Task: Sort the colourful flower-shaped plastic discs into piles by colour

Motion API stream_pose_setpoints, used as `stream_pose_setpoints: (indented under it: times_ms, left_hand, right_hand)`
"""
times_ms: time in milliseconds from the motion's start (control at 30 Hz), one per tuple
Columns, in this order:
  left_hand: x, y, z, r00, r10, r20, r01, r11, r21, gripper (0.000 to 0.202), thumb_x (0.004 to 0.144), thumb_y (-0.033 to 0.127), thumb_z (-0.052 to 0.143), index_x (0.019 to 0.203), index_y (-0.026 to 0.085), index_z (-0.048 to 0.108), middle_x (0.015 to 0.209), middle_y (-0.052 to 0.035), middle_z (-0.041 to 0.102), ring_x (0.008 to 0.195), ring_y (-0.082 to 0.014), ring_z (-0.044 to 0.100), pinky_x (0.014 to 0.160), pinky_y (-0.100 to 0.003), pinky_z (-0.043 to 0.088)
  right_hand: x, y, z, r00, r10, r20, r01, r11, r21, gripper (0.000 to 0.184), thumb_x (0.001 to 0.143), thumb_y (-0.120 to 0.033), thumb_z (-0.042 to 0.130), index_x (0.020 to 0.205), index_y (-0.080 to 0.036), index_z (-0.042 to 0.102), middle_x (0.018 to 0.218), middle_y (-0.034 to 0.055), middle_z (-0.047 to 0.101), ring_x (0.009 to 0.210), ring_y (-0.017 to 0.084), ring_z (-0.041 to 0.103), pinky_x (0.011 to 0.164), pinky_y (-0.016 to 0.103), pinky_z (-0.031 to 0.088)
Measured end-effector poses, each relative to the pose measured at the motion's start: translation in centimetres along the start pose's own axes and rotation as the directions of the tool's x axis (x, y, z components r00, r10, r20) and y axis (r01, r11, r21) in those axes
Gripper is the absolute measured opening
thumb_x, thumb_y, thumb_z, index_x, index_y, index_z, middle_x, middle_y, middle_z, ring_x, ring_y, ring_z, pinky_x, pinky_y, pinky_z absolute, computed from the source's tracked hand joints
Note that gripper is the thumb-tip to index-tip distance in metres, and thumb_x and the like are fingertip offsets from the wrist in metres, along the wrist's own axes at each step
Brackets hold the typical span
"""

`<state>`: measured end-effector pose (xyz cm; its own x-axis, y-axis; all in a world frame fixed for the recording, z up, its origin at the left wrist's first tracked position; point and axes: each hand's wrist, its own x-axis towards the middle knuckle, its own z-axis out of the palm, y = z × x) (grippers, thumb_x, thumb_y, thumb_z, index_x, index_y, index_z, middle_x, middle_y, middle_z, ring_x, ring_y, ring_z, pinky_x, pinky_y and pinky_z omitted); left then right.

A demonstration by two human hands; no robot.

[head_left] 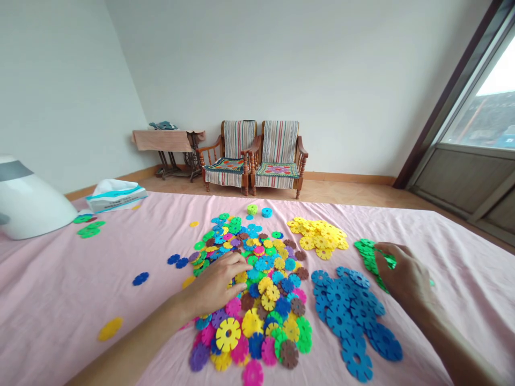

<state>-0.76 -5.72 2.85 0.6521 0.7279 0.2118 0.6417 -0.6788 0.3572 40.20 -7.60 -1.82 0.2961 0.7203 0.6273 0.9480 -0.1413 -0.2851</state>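
My left hand (pixel 217 283) is over mixed discs (pixel 263 303), right hand (pixel 404 279) curved over green discs (pixel 365 257); can't tell if either grips.

Head-worn view, facing forward-down, over pink cloth (pixel 72 289)

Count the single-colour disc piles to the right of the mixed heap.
3: the yellow pile farthest, the blue pile nearest, and the green pile by the right hand, which partly hides it.
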Motion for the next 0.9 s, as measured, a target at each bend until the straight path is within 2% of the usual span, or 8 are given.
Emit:
stream_pose_setpoints:
  times_ms: [100,200,333,433,500,600,767,900]
  left_hand:
    - [0.1,0.4,-0.2,0.998,0.049,0.043,-0.046,0.997,-0.069,0.022,0.082,0.025,0.056,0.102,0.023,0.064,0.099,-0.0034,0.062,0.096,-0.0177,0.055,0.087,-0.032,0.044]
    - [0.3,0.1,0.1,0.998,0.035,-0.046,-0.039,0.997,-0.069,0.021,0.086,0.023,0.05,0.101,0.022,0.065,0.099,-0.004,0.064,0.098,-0.0177,0.056,0.089,-0.034,0.044]
    - [0.5,-0.9,0.8,0.99,0.017,-0.137,-0.01,0.999,0.045,0.031,0.088,0.021,0.047,0.116,0.023,0.057,0.116,-0.005,0.061,0.111,-0.0204,0.049,0.099,-0.043,0.036]
    - [0.4,-0.8,1.0,0.998,0.037,-0.059,-0.032,0.996,0.08,0.035,0.088,0.021,0.046,0.123,0.026,0.053,0.125,-0.004,0.057,0.117,-0.0215,0.046,0.099,-0.045,0.035]
    - [0.4,-0.4,0.9,0.997,0.074,-0.001,-0.074,0.996,0.048,0.032,0.089,0.022,0.046,0.119,0.027,0.056,0.121,-0.0025,0.06,0.114,-0.0201,0.05,0.097,-0.042,0.038]
    - [0.6,-0.1,0.6,0.994,0.093,-0.055,-0.093,0.996,-0.006,0.026,0.088,0.021,0.047,0.108,0.026,0.063,0.109,-0.0015,0.067,0.104,-0.0177,0.057,0.093,-0.038,0.041]
    - [0.8,-1.6,-0.4,0.955,-0.029,-0.294,0.025,1.0,-0.018,0.026,0.086,0.013,0.043,0.097,0.021,0.065,0.099,-0.0026,0.068,0.096,-0.0162,0.06,0.087,-0.032,0.044]
    - [0.5,-3.0,-1.2,0.943,-0.143,-0.302,0.171,0.983,0.069,0.024,0.079,0.007,0.043,0.081,0.019,0.064,0.084,-0.0017,0.066,0.084,-0.0159,0.061,0.076,-0.028,0.046]
  right_hand:
    - [0.0,0.0,0.1,1.0,-0.012,0.004,0.012,1.0,0.008,0.03,0.08,-0.036,0.041,0.091,-0.019,0.063,0.099,0.009,0.064,0.089,0.024,0.059,0.076,0.035,0.044]
    - [-0.1,-0.1,0.1,1.0,-0.021,0.012,0.02,1.0,0.016,0.03,0.08,-0.036,0.041,0.09,-0.02,0.064,0.099,0.0091,0.064,0.088,0.024,0.059,0.076,0.035,0.044]
    - [-0.1,-0.3,0.0,0.999,-0.026,0.026,0.026,0.999,0.022,0.03,0.081,-0.036,0.04,0.09,-0.02,0.064,0.099,0.0092,0.064,0.089,0.024,0.06,0.076,0.035,0.044]
    - [-0.2,-0.4,0.0,0.998,-0.043,0.039,0.042,0.999,0.015,0.031,0.082,-0.036,0.039,0.09,-0.019,0.064,0.099,0.0092,0.064,0.089,0.024,0.06,0.077,0.035,0.044]
    - [-0.2,-0.4,0.0,0.998,-0.047,0.044,0.046,0.999,0.011,0.031,0.082,-0.037,0.039,0.09,-0.019,0.064,0.1,0.0091,0.064,0.088,0.024,0.06,0.077,0.034,0.044]
    - [-0.2,-0.5,0.0,0.998,-0.041,0.056,0.041,0.999,0.004,0.031,0.083,-0.037,0.039,0.091,-0.019,0.064,0.1,0.0089,0.063,0.088,0.024,0.06,0.076,0.034,0.044]
    - [-0.2,-0.5,-0.1,0.996,-0.043,0.075,0.044,0.999,-0.004,0.031,0.083,-0.036,0.039,0.091,-0.019,0.064,0.101,0.0095,0.064,0.089,0.025,0.06,0.076,0.035,0.044]
    - [-0.3,-0.3,0.1,0.996,-0.059,0.059,0.06,0.998,-0.014,0.031,0.082,-0.036,0.04,0.089,-0.019,0.065,0.098,0.0093,0.065,0.087,0.024,0.061,0.075,0.034,0.044]
